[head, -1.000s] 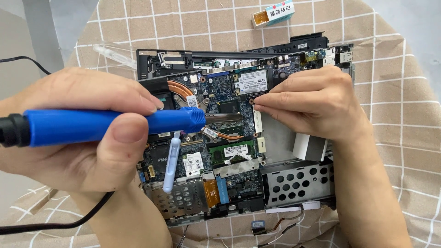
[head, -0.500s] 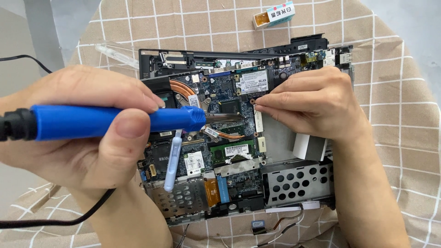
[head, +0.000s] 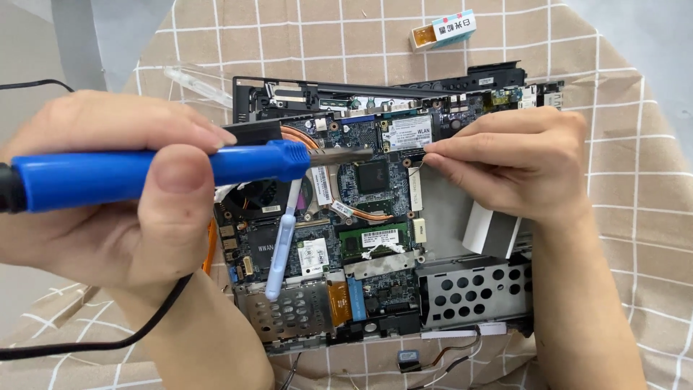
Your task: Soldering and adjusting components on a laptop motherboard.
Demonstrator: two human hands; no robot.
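Head view: opened laptop chassis (head: 390, 217) lies base-up on a beige checked cloth (head: 621, 238), circuit board exposed. Left hand (head: 123, 195) is clenched around the blue handle of a soldering iron (head: 151, 173), thumb pressed on the near side; black cord runs off under the wrist. Iron's metal tip reaches toward the right, ending over the board just left of the small wireless card (head: 408, 133) near the top edge. Right hand (head: 520, 166) rests on the right part of the chassis, thumb and forefinger pinched together at the card's right edge; whether they grip a thin wire or only press the card, I cannot tell. A pale blue plastic tool (head: 281, 245) hangs below the iron, over the fan (head: 263, 198) and the copper heat pipe (head: 361, 213). Small box (head: 442, 29) sits on the cloth behind the chassis, well apart. Risks, as judged: the tip is near the right fingertips, so a slip of either hand could burn skin; a hot tip dragged sideways could bridge neighbouring pads or scorch the card's label; the cord, if it snags on the forearm, could jerk the iron off its spot; cloth below could singe if the iron dropped.
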